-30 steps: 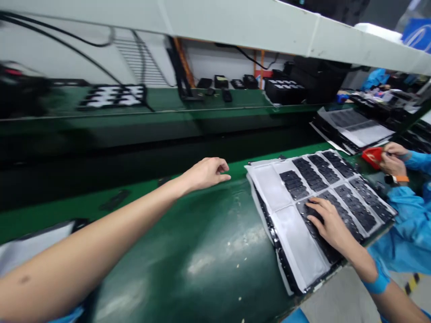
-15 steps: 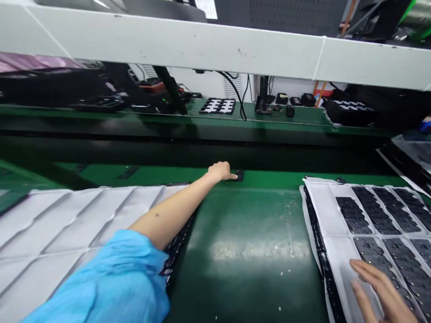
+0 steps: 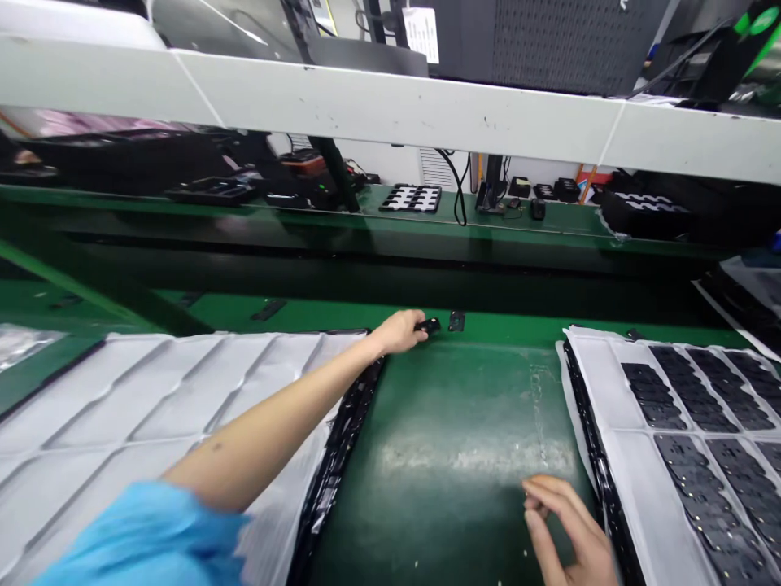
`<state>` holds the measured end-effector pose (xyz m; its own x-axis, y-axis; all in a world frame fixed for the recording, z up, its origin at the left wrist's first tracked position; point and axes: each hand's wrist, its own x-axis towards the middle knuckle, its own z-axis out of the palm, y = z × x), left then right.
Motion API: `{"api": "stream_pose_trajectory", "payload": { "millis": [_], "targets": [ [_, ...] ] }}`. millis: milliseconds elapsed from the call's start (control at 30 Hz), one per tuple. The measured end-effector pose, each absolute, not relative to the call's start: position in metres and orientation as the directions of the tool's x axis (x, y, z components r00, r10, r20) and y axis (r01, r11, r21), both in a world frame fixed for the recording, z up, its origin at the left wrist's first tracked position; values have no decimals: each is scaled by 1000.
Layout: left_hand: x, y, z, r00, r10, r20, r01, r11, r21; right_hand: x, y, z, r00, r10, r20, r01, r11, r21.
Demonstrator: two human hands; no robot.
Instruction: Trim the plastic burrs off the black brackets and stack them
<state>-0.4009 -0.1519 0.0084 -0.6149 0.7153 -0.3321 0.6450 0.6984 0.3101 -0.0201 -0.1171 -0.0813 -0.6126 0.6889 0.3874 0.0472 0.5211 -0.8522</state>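
Note:
My left hand [image 3: 399, 332] reaches far out over the green strip behind the table and is closed on a small black flat part [image 3: 429, 325]. Just right of it, a second black part [image 3: 456, 321] lies flat on the green surface. My right hand [image 3: 567, 529] hovers over the green tabletop by the left edge of the right tray, thumb and fingers curved and a little apart, with nothing in them. Rows of similar black parts [image 3: 701, 496] fill compartments of the white-lined right tray [image 3: 638, 480].
On the left stands a white compartment tray [image 3: 176, 407] with a black edge. A white beam [image 3: 390, 102] crosses above. Behind, a green shelf [image 3: 378, 236] bears a small black-and-white tray [image 3: 410, 198] and cables. A green slanted post [image 3: 103, 285] stands at left.
My left hand has picked up a black part and drawn back slightly; another part now shows beside it. My right hand has moved left, off the right tray. The view has shifted a little.

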Motion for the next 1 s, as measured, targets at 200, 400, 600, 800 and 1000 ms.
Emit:
{"api": "stream_pose_trajectory", "payload": {
  "millis": [200,400,600,800,1000],
  "targets": [
    [-269,-224,36,-331,895,-298,551,440,710,-65,-114,-43,-665,706,243,-8,320,-948],
    [-189,-273,8,-525,845,-103,415,360,836,-68,-128,-28,-860,490,144,-77,156,-985],
    [-186,-300,-71,-857,512,57,333,465,820,-6,-131,-64,-830,519,205,128,535,-835],
    [-178,-298,-124,-863,450,228,440,450,777,-2,-179,-108,-982,-17,190,-128,798,-589],
    [-117,-182,-131,-684,684,253,466,143,873,32,-141,-107,-778,449,440,133,802,-582]
  ]
}}
